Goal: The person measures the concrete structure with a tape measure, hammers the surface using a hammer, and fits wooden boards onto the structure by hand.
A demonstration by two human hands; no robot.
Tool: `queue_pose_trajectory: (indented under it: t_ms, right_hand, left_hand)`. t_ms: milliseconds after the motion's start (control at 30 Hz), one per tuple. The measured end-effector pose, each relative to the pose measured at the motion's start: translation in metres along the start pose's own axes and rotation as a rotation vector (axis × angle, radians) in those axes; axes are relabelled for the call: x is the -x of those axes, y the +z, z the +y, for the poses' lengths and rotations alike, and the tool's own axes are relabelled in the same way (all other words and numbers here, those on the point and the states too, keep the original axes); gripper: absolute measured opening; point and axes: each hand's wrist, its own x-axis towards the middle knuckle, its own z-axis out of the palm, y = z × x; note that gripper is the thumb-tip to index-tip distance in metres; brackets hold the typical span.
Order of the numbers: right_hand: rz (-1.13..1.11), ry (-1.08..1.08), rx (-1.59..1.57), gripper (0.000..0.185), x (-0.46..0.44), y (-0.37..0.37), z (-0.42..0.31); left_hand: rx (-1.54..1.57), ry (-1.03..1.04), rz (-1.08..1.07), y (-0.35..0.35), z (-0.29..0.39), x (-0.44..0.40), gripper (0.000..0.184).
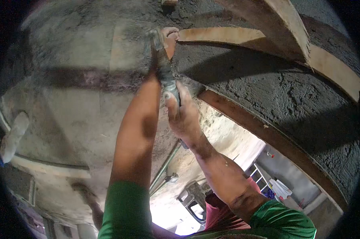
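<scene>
Above me, my left hand (170, 34) has its fingers closed around the near end of a curved wooden strip (223, 35). The strip runs to the right along dark, rough wet plaster (283, 95). Lower down, my right hand (182, 109) grips a grey, plaster-smeared hand tool (164, 63). Its wider far end lies beside my left wrist, near the wall surface. Motion blur and my left forearm obscure its shape, so its exact kind is unclear.
A second curved board (275, 28) crosses the strip at upper right. A brown wooden edge (267, 127) borders the plaster. At left are smooth grey plaster (76, 119) and a pale elongated object (14, 137). Below is a person in pink (227, 213), near a white ladder-like frame (259, 177).
</scene>
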Motion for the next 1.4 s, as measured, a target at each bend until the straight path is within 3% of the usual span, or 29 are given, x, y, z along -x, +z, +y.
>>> queue_pose_trajectory:
  t_ms: [33,100,167,200,300,333,400,433,467,533,600,667,733,833,867,933,967,1000,1100,1167,1300,1367,1400]
  right_hand:
    - [0.006,0.014,-0.022,0.049,0.0,0.002,0.003]
    - [0.014,0.028,-0.046,0.048,-0.005,0.003,0.004]
    - [-0.017,0.091,0.006,0.047,-0.013,0.0,-0.003]
    - [-0.026,0.113,0.024,0.047,-0.017,-0.001,-0.007]
    - [-0.013,0.188,-0.104,0.047,-0.026,0.0,-0.006]
    - [0.074,0.074,-0.05,0.047,-0.029,0.004,-0.001]
    - [0.16,-0.039,0.003,0.047,-0.032,0.009,-0.002]
    - [0.116,0.124,-0.053,0.048,-0.033,0.009,-0.005]
    - [0.073,0.286,-0.108,0.048,-0.034,0.009,-0.008]
    - [0.035,0.362,-0.06,0.048,-0.04,0.009,-0.007]
    - [0.0,0.438,-0.011,0.049,-0.041,0.011,-0.003]
    - [0.177,0.16,-0.002,0.049,-0.036,0.017,0.003]
    - [0.178,0.168,0.015,0.049,-0.033,0.017,0.001]
    - [0.151,0.257,0.023,0.05,-0.033,0.017,-0.002]
    - [0.126,0.331,0.017,0.05,-0.035,0.017,-0.003]
    - [0.126,0.3,-0.004,0.05,-0.032,0.018,0.0]
    - [0.126,0.273,-0.022,0.05,-0.03,0.018,0.001]
    - [0.129,0.274,-0.024,0.05,-0.029,0.019,0.001]
    - [0.176,0.252,-0.071,0.051,-0.025,0.023,0.005]
    - [0.148,0.326,-0.083,0.05,-0.034,0.022,0.012]
    - [0.15,0.276,-0.038,0.049,-0.031,0.02,0.009]
    - [0.201,0.169,-0.085,0.05,-0.021,0.022,0.005]
    - [0.199,0.179,-0.088,0.05,-0.022,0.025,0.009]
  left_hand:
    - [-0.045,0.081,-0.072,-0.01,-0.035,-0.017,0.019]
    - [-0.089,0.163,-0.146,-0.006,-0.036,-0.014,0.02]
    - [-0.102,0.326,0.212,0.022,0.029,0.027,0.022]
    - [-0.101,0.326,0.21,0.021,0.038,0.031,0.022]
    - [-0.578,0.171,0.189,0.008,0.03,0.03,0.038]
    - [-0.176,0.12,0.049,-0.012,-0.01,0.019,0.03]
    - [-0.224,0.062,0.042,-0.012,-0.01,0.016,0.027]
    - [-0.249,0.034,0.037,-0.011,-0.008,0.015,0.027]
    - [-0.358,0.285,0.018,-0.015,-0.005,0.018,0.024]
    - [-0.599,0.449,0.093,-0.007,0.011,0.025,0.026]
    - [-0.569,0.373,0.102,-0.006,0.014,0.024,0.028]
    - [-0.537,0.292,0.108,-0.007,0.011,0.021,0.03]
    - [-0.996,0.197,0.142,-0.007,0.011,0.016,0.031]
    - [-1.154,0.242,0.098,-0.002,0.023,0.023,0.028]
    - [-1.154,0.248,0.097,-0.002,0.024,0.021,0.028]
    - [-0.644,0.412,0.048,-0.015,-0.002,0.017,0.031]
    - [-0.644,0.412,0.043,-0.025,-0.021,0.009,0.031]
    - [-0.536,0.135,-0.029,-0.038,-0.044,-0.004,0.029]
    - [-0.866,-0.186,-0.013,-0.026,-0.053,-0.004,0.032]
    - [-0.777,0.466,-0.017,-0.016,0.006,0.019,0.022]
    - [-0.843,0.608,0.031,-0.008,0.018,0.021,0.02]
    - [-0.657,0.174,0.029,-0.01,0.01,0.018,0.017]
    - [-0.608,0.062,0.023,-0.011,0.01,0.022,0.017]
